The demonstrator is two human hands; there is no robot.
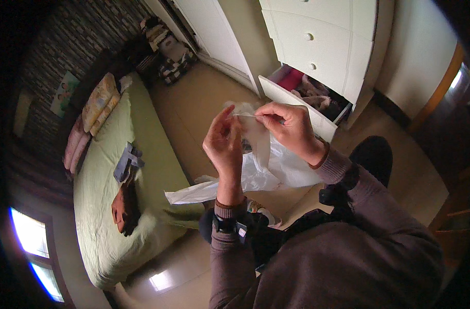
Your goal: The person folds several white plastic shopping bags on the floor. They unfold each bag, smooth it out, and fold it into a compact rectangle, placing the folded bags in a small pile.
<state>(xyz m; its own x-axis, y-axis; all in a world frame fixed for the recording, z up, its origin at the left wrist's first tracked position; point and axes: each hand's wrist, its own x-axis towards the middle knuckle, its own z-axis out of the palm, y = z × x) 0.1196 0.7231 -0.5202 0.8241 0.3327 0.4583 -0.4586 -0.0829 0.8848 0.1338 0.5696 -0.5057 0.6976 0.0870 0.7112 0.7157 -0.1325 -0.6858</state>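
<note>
Between my two hands a thin whitish strip of a translucent plastic bag (260, 145) is stretched. My left hand (225, 143) is raised with bent fingers at the strip's left end. My right hand (289, 127) pinches its other end between thumb and fingertips. Below hangs a larger white plastic bag (289, 166), spread towards the lower left, past my left wrist. Whether the two plastic pieces are joined cannot be told. My sleeves are brown, with dark bands at the wrists.
An open bottom drawer (296, 108) of a white chest (320, 46) holds clothes, just beyond my hands. On the left stands a bed with a green sheet (157, 162), bearing pillows (101, 102), a grey garment (124, 162) and a brown one (126, 210). My knees are bent near the floor.
</note>
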